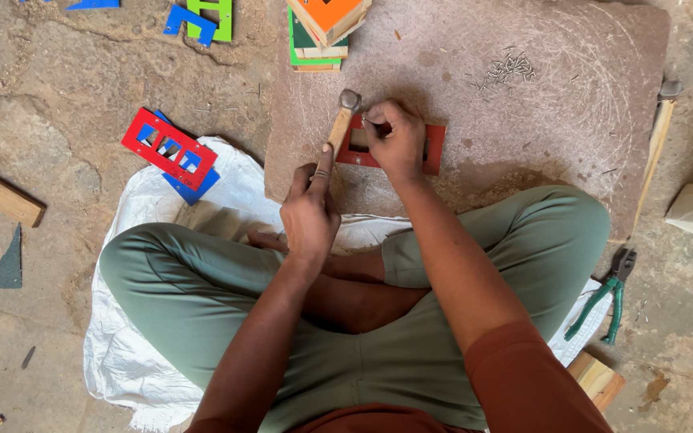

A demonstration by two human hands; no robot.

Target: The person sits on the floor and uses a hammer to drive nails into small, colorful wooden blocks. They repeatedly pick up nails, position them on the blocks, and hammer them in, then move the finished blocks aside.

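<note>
My left hand (309, 210) grips the wooden handle of a small hammer (343, 119), whose metal head hangs just above a red cut-out frame (433, 147). This frame lies on a flat stone slab (539, 136). On the frame rests my right hand (395, 138), fingers pinched together at its upper left edge, close under the hammer head; what they pinch is too small to make out. I sit cross-legged in green trousers on a white sack (146, 208).
A heap of small nails (510, 69) lies on the slab. Stacked coloured wooden pieces (324, 28) stand at the slab's top. Red and blue cut-out frames (170, 150) lie to the left. Green-handled pliers (611, 293) and wood blocks lie to the right.
</note>
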